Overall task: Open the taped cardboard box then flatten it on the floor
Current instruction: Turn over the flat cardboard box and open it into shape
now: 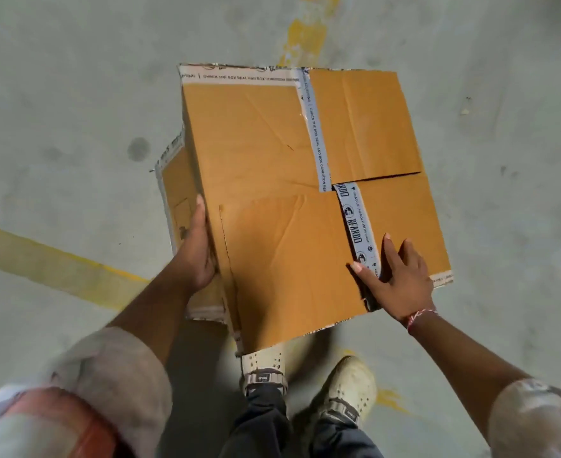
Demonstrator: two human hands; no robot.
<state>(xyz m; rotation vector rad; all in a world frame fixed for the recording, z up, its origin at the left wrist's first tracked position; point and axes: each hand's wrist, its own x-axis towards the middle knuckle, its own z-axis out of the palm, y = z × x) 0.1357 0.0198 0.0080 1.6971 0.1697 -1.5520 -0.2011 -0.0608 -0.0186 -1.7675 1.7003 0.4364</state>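
The box (289, 200) is held up off the floor (57, 110), tilted, between the two hands and above the person's shoes (345, 388). The left hand (194, 249) cups the box's left side wall, fingers flat along it and thumb hidden behind the edge, so this grip is wide and bearing the weight. The right hand (393, 279) lies spread on the top face near its close edge, thumb and fingers splayed across the lower strip of tape (355, 226); it presses rather than pinches, holding nothing.

The step in hand looks like the opening one: finding a place to start on the tape. Just beyond the right fingertips the flaps already gape a little along a dark slit (the seam seems partly loose there), while a second strip of tape (315, 133) runs farther out from that hand toward the far edge, apparently stuck down.

The next move likely calls for a fingertip worked under the tape end by the right thumb, then a peel away from the body, the left hand bracing the wall. Flattening is not yet begun.
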